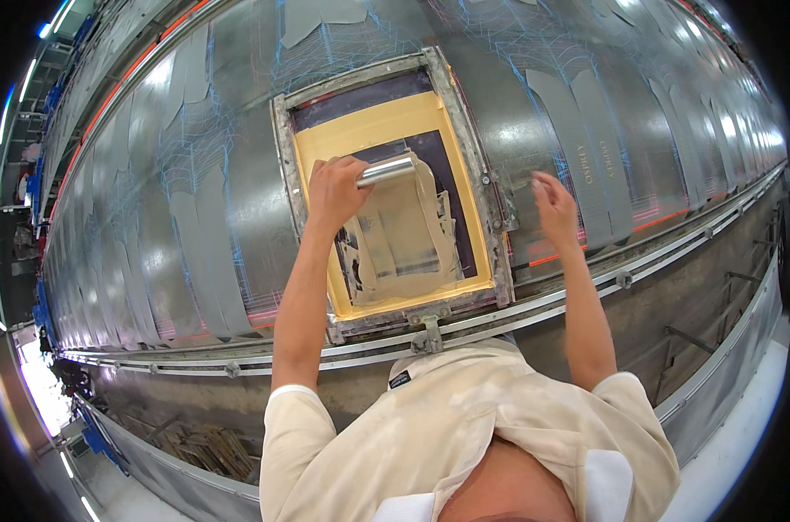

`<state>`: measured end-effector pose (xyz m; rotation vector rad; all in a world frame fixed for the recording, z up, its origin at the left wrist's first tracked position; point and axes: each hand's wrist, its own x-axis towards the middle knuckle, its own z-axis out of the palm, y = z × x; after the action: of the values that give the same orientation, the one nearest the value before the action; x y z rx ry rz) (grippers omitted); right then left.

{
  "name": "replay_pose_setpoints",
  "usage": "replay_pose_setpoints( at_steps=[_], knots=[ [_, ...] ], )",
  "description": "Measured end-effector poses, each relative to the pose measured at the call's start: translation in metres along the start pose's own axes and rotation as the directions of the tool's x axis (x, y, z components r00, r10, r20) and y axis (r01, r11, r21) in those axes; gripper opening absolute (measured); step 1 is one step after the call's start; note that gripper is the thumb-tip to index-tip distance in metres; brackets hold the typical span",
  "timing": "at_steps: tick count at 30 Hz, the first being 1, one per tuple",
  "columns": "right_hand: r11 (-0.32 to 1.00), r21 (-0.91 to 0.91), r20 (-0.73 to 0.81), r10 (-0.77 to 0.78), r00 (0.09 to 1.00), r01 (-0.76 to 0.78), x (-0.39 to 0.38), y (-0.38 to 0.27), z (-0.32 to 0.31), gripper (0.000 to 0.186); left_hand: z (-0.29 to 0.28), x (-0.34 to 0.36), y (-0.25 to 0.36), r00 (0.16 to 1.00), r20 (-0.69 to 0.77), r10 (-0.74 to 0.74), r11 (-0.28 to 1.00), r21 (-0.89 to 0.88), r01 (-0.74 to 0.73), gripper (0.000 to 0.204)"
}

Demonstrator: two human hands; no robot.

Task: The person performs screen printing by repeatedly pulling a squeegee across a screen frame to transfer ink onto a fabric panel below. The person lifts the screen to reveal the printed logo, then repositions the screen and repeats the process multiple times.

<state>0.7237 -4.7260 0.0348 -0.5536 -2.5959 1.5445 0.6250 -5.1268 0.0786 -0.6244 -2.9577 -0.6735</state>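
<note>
My left hand (336,193) is closed round one end of a squeegee (388,171) with a shiny metal bar. The squeegee lies across the upper part of a screen printing frame (500,287). Yellow tape (369,121) borders the mesh inside that frame. Grey-beige ink (427,204) is spread on the mesh, thick along the sides and lower end, thinner in the middle. My right hand (555,207) hovers just right of the frame with loosely bent fingers, apparently empty. It is above the table, near a grey cut piece (558,113).
Under the frame runs a long shiny printing table (510,130) with blue lines and several grey cut pieces (199,252). Along its near edge goes a metal rail (586,294), where a clamp-like fitting (431,335) meets the frame. Wooden pieces (216,457) lie below at left.
</note>
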Motion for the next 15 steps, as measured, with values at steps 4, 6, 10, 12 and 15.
replay_pose_setpoints(
  at_steps=[4,6,10,12,15],
  knots=[
    [0.987,-0.157,-0.060,0.011,0.998,-0.020,-0.040,0.028,-0.072,0.025,0.006,0.004,-0.008,0.999,0.033,-0.013,0.999,0.040,0.012,0.019],
    [0.980,-0.191,-0.119,0.022,0.993,-0.045,-0.065,0.052,-0.105,0.024,0.013,-0.015,-0.002,1.000,-0.012,0.022,0.998,0.052,-0.021,0.022],
    [0.955,-0.223,-0.231,0.142,0.963,-0.194,-0.100,0.084,-0.168,0.025,0.025,-0.083,0.026,0.997,-0.017,0.076,0.993,0.088,-0.074,0.031],
    [0.952,-0.256,-0.269,0.094,0.958,-0.166,-0.104,0.101,-0.199,0.026,0.023,-0.123,0.060,0.999,0.021,0.047,0.996,0.081,-0.048,0.040],
    [0.938,-0.317,-0.319,0.032,0.947,-0.138,-0.095,0.135,-0.245,0.028,0.026,-0.167,0.099,1.000,-0.001,-0.005,0.995,0.095,0.005,0.041]
  ],
)
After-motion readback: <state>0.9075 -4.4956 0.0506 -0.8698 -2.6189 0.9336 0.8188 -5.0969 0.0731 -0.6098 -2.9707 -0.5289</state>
